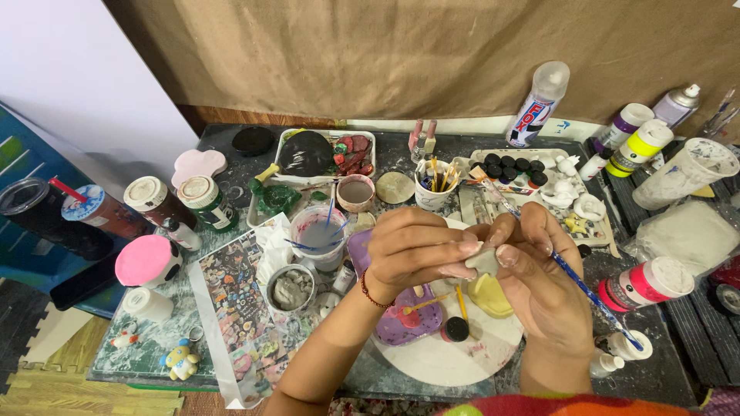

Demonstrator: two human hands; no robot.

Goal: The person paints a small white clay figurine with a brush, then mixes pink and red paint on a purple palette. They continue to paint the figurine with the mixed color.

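Hands: left hand (420, 250) and right hand (539, 270) meet above the table centre, fingertips pinched together on one small clay piece (484, 260).
Left hand: fingers curled, thumb and long-nailed fingertips closed on the piece's left side; a red bracelet (368, 291) sits at the wrist.
Right hand: thumb and forefinger closed on the piece's right side; the same hand also carries a blue-handled paintbrush (574, 277).
Table: dark, paint-spattered work table (655, 370) – crowded with jars, trays and bottles.
Round board: pale disc (455, 358) lying just below the hands, with a purple palette (408, 320) and a yellow clay shape (491, 296) on it.
Water cup: white cup (320, 235) with blue brushes standing in it, just left of the left hand.
Clay piece, appearance: pale grey-white, matte, unpainted where visible; mostly covered by fingertips, so its outline cannot be told.
Clay piece, axis: cannot tell – too little shows.
Paintbrush, axis: long axis runs diagonally, bristle end up-left toward the far trays, handle end down-right past the wrist.
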